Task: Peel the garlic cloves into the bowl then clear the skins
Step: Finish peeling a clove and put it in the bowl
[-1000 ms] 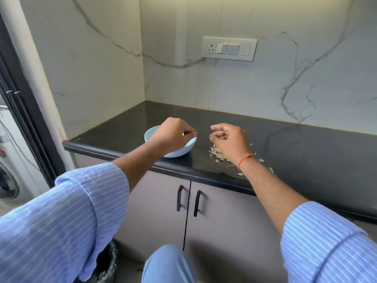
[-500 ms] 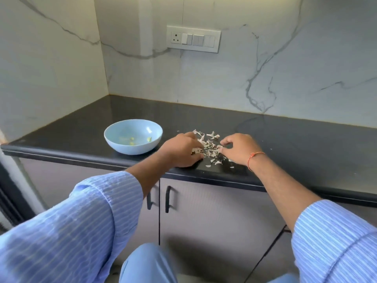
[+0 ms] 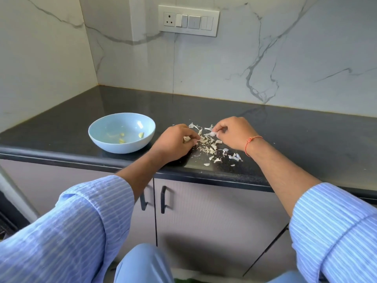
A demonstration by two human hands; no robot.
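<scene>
A light blue bowl [image 3: 122, 132] sits on the black countertop [image 3: 285, 139] and holds a few peeled garlic cloves [image 3: 121, 137]. To its right lies a scatter of pale garlic skins [image 3: 210, 147]. My left hand [image 3: 173, 142] rests at the left edge of the pile with curled fingers holding some skins. My right hand [image 3: 234, 133], with an orange thread at the wrist, pinches a skin piece at the pile's upper right.
The marble backsplash carries a switch and socket panel [image 3: 188, 20]. Below the counter are grey cabinet doors with black handles [image 3: 163, 199]. The counter's front edge runs just below the skins.
The view has swung right and down. Both hands left the bowl, came down onto the skin pile and closed on pieces of skin.
</scene>
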